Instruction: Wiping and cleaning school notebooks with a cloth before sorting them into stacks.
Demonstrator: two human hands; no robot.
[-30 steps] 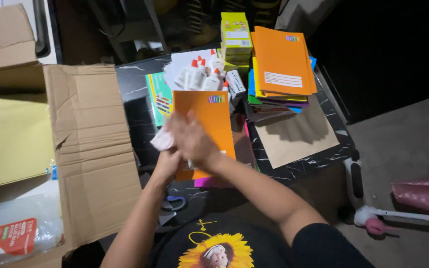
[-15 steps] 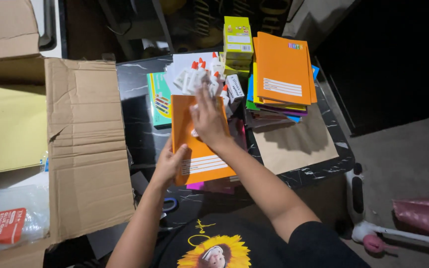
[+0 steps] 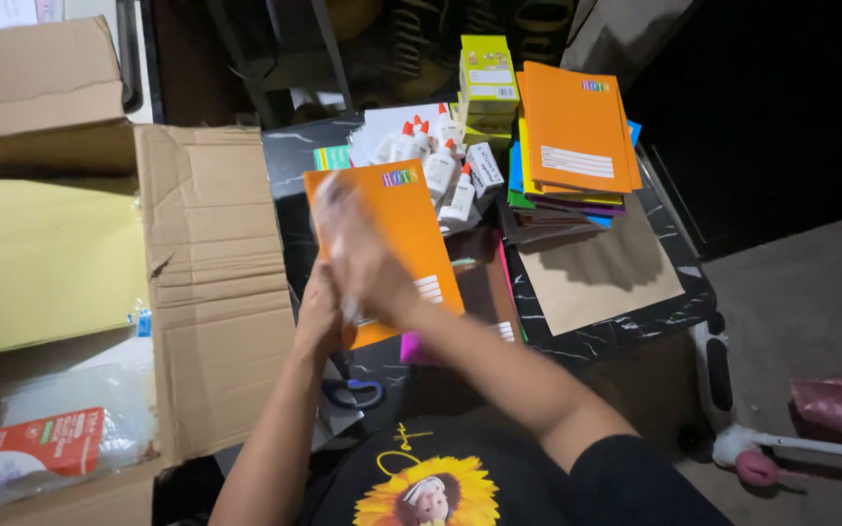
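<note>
I see the open cardboard box (image 3: 197,292) filling the space left of my grip, its flap lying flat just beside the hands. Up and to the right sits the stack of coloured notebooks (image 3: 572,141) on the dark marbled table (image 3: 635,326), with a brown paper sheet (image 3: 601,278) below it and small glue bottles (image 3: 450,170) between the stack and my hands. The orange notebook (image 3: 392,244) is right at the grip, its long axis running away from me, tilted slightly left. My left hand (image 3: 319,317) pinches its lower left edge; my right hand (image 3: 358,253) lies across the cover, blurred, so I cannot tell how far its fingers are closed. Scissors (image 3: 353,393) lie half hidden under my forearms.
</note>
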